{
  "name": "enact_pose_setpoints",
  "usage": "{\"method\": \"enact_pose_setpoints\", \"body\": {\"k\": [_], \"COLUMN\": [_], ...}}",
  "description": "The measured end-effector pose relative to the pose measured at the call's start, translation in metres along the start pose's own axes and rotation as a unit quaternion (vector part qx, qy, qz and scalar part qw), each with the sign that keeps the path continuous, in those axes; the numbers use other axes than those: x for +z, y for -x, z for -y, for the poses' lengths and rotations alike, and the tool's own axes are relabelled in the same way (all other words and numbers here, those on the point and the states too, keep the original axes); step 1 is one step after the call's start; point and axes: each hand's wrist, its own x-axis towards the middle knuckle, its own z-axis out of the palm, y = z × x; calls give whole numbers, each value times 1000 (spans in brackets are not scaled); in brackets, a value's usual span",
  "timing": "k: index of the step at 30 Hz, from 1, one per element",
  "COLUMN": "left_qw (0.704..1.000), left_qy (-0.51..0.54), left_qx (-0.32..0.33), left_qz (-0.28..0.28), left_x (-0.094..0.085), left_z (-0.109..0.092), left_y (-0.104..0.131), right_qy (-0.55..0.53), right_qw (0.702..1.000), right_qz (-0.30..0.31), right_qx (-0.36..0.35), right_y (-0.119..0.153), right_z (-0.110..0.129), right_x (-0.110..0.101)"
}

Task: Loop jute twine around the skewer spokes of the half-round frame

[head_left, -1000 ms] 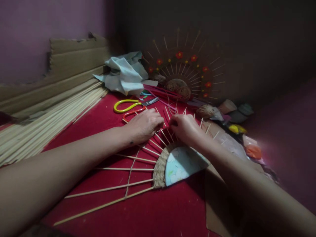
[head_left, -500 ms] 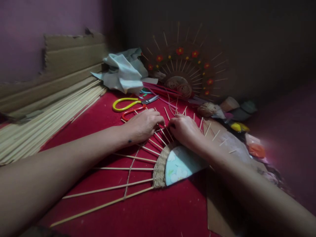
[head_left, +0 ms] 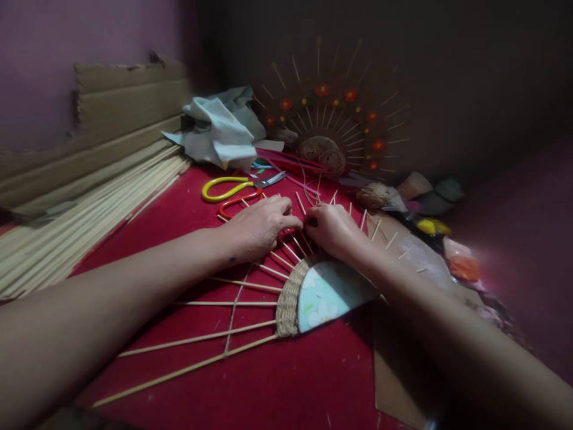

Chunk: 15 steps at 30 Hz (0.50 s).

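A half-round piece with a pale blue floral centre [head_left: 324, 298] and a woven twine band [head_left: 289, 298] lies on the red surface, its thin sticks [head_left: 201, 339] fanning outward. A strand of twine [head_left: 235, 307] crosses the left sticks. My left hand [head_left: 264, 227] is over the upper-left sticks, thumb and forefinger pinched together; what they hold is too small to tell. Close beside it, my right hand [head_left: 331, 227] is closed above the upper sticks, its fingertips almost touching the left ones. Whatever it grips is hidden.
Scissors [head_left: 262, 184] with yellow and red handles lie behind my left hand. Loose sticks [head_left: 111, 197] and cardboard [head_left: 134, 95] are at left, crumpled cloth [head_left: 224, 131] behind. A flowered fan piece [head_left: 322, 101] stands at the back; an orange packet [head_left: 463, 266] lies right.
My left fingertips have shifted slightly right, nearer my right hand. The whole view has moved a little. Both hands stay over the upper sticks.
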Motion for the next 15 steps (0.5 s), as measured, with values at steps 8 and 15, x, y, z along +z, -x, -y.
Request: {"method": "enact_pose_setpoints", "body": {"k": [8, 15], "left_qw": [1000, 996], "left_qy": [-6, 77], "left_qx": [2, -35], "left_qz": [-1, -36], "left_x": [0, -4], "left_z": [-3, -3], "left_y": [0, -2], "right_qy": [-23, -27], "right_qw": [1000, 999], "right_qz": [6, 2], "right_qx": [11, 17], "right_y": [-2, -3], "right_z": [1, -1], "right_x": [-1, 0]}}
